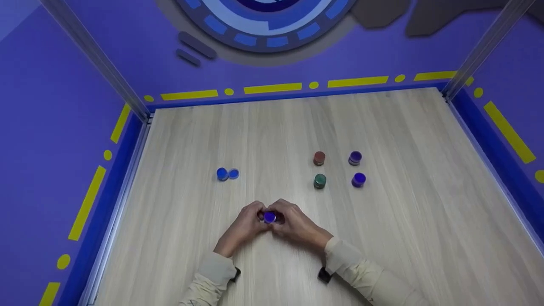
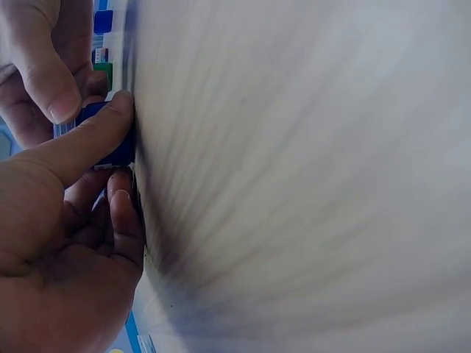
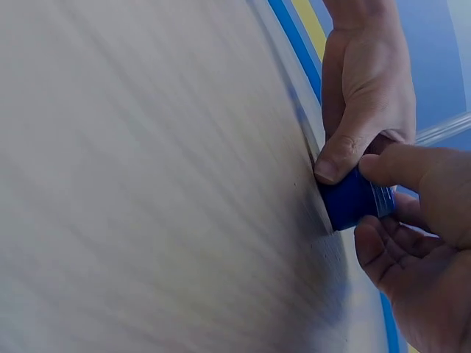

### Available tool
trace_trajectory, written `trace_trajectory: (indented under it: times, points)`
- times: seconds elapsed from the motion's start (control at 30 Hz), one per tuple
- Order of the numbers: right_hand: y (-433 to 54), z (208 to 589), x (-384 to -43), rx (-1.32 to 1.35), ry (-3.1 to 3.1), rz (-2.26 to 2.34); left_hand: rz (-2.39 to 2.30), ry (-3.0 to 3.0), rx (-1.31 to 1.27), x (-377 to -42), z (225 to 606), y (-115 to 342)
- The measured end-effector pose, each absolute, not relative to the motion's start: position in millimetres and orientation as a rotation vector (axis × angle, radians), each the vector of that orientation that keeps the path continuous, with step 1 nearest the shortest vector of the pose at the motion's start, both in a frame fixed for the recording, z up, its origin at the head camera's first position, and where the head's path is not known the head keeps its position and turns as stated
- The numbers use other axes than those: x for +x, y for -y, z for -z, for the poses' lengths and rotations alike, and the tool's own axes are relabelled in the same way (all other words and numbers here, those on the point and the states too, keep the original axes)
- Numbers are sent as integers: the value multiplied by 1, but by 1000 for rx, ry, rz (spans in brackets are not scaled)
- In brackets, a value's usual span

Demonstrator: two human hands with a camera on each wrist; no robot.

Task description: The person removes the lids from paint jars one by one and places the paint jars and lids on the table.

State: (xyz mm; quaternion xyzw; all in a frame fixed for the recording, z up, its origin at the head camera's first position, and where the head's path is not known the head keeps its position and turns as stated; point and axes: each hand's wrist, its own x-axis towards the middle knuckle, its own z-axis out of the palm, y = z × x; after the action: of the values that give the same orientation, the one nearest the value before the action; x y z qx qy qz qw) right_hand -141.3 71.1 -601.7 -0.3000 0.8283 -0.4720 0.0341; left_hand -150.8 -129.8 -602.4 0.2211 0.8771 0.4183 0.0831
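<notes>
A small blue paint jar with a clear lid stands on the table between both hands; from above, in the head view, its top looks violet-blue. My left hand grips the jar's body low down, thumb pressed along its side in the left wrist view. With thumb and fingers, my right hand pinches the clear lid at the jar's upper end. The fingers of both hands nearly meet around it and hide part of its sides.
Farther back on the left are a blue jar and a flat blue lid-like disc. To the right stand a red jar, a green jar and two purple jars. Blue walls border the wooden table.
</notes>
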Motion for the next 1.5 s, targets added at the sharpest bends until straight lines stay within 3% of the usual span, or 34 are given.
trace_trajectory:
  times: [0.37,0.73,1.5]
  points:
    - [-74,603,-144,-917,-2521,1485,-1239,-2597,598,-152,600,130]
    - [-67,605,-122,-629,-2766,1629,-1243,-2562,531,-150,598,131]
    - [-53,604,-116,-521,-2774,1624,-1274,-2581,628,-150,602,131]
